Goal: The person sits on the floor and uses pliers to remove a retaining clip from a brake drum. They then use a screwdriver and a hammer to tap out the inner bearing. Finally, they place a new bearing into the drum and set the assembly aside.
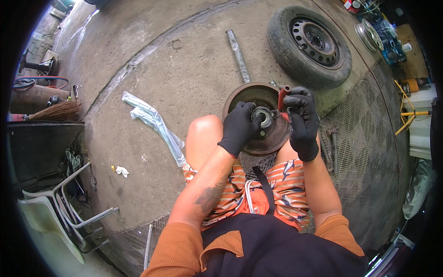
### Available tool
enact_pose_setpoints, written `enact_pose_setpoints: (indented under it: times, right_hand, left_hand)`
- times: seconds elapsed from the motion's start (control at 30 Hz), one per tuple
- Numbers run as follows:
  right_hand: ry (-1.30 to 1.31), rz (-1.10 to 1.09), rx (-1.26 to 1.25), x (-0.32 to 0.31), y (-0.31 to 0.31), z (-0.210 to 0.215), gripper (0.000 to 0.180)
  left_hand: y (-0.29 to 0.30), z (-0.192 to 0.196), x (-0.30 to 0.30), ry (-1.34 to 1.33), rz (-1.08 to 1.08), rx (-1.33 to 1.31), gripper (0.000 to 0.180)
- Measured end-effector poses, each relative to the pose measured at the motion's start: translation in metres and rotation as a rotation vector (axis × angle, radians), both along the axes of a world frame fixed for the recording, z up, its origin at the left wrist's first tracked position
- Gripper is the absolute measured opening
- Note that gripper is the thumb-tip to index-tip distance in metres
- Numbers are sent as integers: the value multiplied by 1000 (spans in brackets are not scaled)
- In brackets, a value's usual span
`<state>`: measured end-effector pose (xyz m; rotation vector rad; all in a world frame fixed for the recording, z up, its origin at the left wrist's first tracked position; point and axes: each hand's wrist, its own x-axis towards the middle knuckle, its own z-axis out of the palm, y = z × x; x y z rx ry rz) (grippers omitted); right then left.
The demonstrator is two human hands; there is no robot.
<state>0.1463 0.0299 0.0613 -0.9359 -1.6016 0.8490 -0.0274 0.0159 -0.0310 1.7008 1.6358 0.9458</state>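
A rusty brake drum (278,139) sits between my knees with its hollow side up. In its centre is a shiny metal wheel bearing (263,117). My left hand (241,126), in a black glove, is closed on the bearing, with the thumb at its inner edge and the fingers over its far left side. In my gloved right hand (302,121) is a pair of red-handled pliers (283,96), and the fingers are closed round it. One handle sticks up past the fingers. The tip points at the bearing, and my fingers partly hide the tool.
A tyre on a steel rim (310,46) lies beyond the drum at the right. A metal tube (237,55) lies just behind the drum. Clear plastic wrapping (154,122) is on the concrete at the left. Wrenches (334,145) rest on the ridged mat near my right knee.
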Motion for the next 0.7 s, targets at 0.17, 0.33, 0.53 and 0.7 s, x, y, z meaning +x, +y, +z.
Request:
enact_pose_setpoints:
  times: [0.17,0.33,0.53,0.7]
  right_hand:
    - [141,-7,-70,3,-4,3,30]
    - [67,-15,0,3,-3,2,28]
    - [20,-14,30,-1,-2,1,30]
    - [49,-6,18,-2,-1,0,32]
  left_hand:
    - [0,2,0,6,5,-24,37]
    - [0,5,2,7,3,-10,37]
    - [1,8,2,24,-17,10,36]
    - [4,14,2,141,-88,132,32]
